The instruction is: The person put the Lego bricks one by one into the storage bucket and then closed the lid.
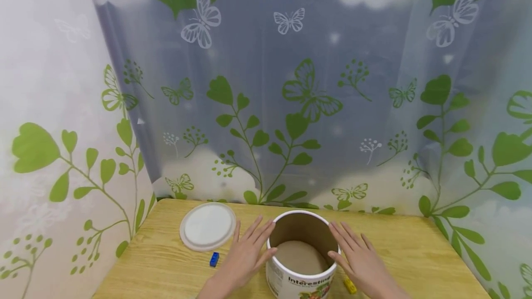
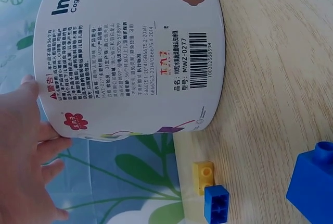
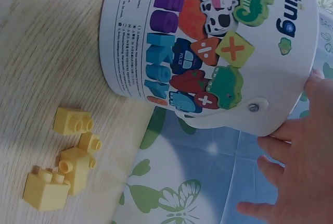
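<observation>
Between my hands stands an upright white round tub (image 1: 300, 282) with a printed label, its top open and its brown inside bare. My left hand (image 1: 246, 258) touches the left of its rim with fingers straight; in the left wrist view those fingers (image 2: 51, 130) lie along the rim edge. On the opposite side, the right hand (image 1: 360, 262) rests its extended fingers and thumb on the rim. A handle (image 3: 203, 120) hangs at the tub's side in the right wrist view. Yellow toy bricks (image 3: 75, 169) lie near the tub on the right hand's side.
A round white lid (image 1: 208, 226) lies on the wooden table (image 1: 154, 262) at the back left. Blue bricks (image 2: 216, 204) and a yellow brick (image 2: 203, 177) lie left of the tub. Behind the table hangs a patterned curtain (image 1: 257, 59), which also covers both sides.
</observation>
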Demonstrator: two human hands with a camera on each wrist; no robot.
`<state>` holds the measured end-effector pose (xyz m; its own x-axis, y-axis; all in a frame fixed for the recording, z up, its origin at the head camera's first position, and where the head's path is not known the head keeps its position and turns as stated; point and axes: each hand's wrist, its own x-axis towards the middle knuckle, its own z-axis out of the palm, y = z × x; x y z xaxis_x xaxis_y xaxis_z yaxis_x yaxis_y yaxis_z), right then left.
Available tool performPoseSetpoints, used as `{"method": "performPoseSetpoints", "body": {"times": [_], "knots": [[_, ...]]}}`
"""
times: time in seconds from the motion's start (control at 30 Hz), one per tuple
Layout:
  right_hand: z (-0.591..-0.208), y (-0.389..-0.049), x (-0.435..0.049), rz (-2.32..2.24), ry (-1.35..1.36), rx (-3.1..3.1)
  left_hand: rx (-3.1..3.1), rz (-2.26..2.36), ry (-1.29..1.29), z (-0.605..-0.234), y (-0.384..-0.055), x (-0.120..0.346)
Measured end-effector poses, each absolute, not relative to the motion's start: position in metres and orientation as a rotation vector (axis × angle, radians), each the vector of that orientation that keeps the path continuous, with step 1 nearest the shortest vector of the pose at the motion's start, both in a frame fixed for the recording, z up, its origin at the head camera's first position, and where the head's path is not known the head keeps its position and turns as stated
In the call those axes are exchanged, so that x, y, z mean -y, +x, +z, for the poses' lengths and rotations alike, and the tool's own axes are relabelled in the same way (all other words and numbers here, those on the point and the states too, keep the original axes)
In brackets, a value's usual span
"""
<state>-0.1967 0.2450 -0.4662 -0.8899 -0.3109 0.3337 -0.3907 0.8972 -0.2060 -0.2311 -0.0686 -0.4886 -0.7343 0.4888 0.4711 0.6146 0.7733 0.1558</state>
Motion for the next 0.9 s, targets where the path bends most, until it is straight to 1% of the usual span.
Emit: {"method": "performPoseSetpoints", "body": {"times": [0.33,0.5,0.77,0.9], "knots": [[-0.469,-0.198,-0.242,0.285,0.574,2.727,2.584,-0.464,-0.864,-0.482,-0.228,0.074],[-0.469,-0.199,-0.242,0.292,0.606,2.725,2.625,-0.614,-0.876,-0.480,-0.233,0.087],[-0.470,-0.199,-0.243,0.299,0.601,2.715,2.592,-0.970,-0.720,-0.486,-0.249,0.127],[-0.470,-0.200,-0.243,0.299,0.600,2.711,2.611,-1.130,-0.580,-0.493,-0.252,0.153]]}}
